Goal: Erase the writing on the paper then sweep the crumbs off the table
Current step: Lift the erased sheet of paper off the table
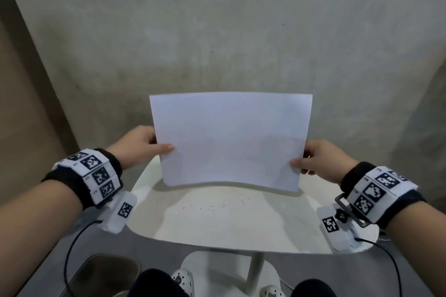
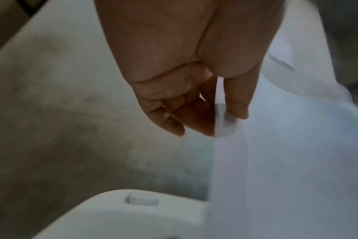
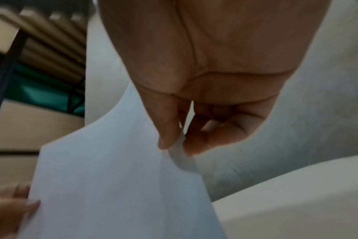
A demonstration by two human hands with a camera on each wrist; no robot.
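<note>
A white sheet of paper (image 1: 230,140) is held up in the air above the small white table (image 1: 217,229), tilted toward me, with no writing visible on the side I see. My left hand (image 1: 154,146) pinches its left edge, thumb on the near face. My right hand (image 1: 306,164) pinches the right edge the same way. The left wrist view shows the left hand (image 2: 221,116) pinching the paper (image 2: 286,161), and the right wrist view shows the right hand (image 3: 174,143) pinching the paper (image 3: 112,186). Small dark eraser crumbs (image 1: 214,206) lie scattered on the tabletop under the sheet.
A grey wall (image 1: 217,31) rises just behind the table. A dark metal bin (image 1: 103,272) sits on the floor at lower left. My shoes (image 1: 183,277) and the table's white foot are below the near edge. Cables hang from both wrist cameras.
</note>
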